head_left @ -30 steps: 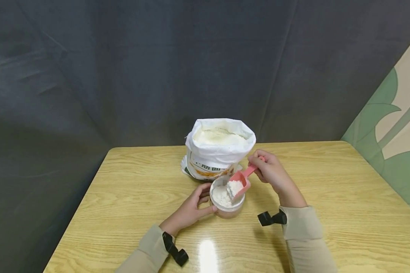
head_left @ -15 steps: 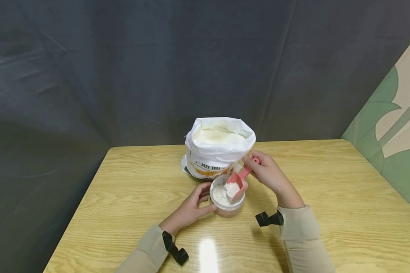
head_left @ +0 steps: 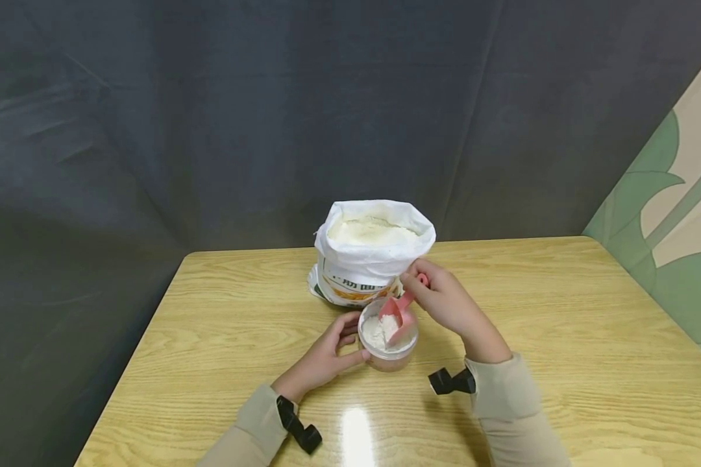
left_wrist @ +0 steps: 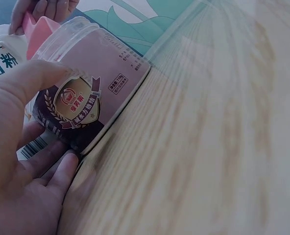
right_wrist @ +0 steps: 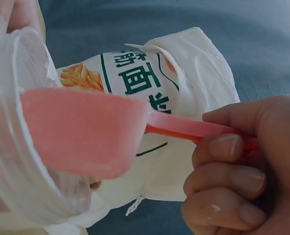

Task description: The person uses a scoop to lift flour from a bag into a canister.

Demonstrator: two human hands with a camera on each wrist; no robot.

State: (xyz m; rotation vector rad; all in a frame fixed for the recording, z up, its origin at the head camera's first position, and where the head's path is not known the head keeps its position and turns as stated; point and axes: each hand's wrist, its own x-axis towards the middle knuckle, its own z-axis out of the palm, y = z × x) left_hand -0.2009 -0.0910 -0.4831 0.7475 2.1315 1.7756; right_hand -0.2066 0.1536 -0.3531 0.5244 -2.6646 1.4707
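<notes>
My left hand (head_left: 321, 357) holds a clear plastic jar (head_left: 389, 363) upright on the table, its thumb and fingers around the left side. A printed label (left_wrist: 79, 105) faces the left wrist camera. White flour fills much of the jar. My right hand (head_left: 448, 303) grips the handle of a pink scoop (head_left: 407, 319). The scoop's bowl is tilted into the jar's mouth, with a heap of flour (head_left: 389, 326) in it. Just behind the jar stands a white flour bag (head_left: 374, 263), its top rolled down and flour visible inside.
The wooden table (head_left: 228, 305) extends to both sides of the bag and jar. A dark cloth (head_left: 257, 130) hangs behind it. On the right is a wall panel (head_left: 677, 246) with a green leaf pattern. Each wrist wears a black camera mount (head_left: 298, 425).
My right hand has moved left, bringing the scoop further over and lower into the jar. The left hand and jar stay in place.
</notes>
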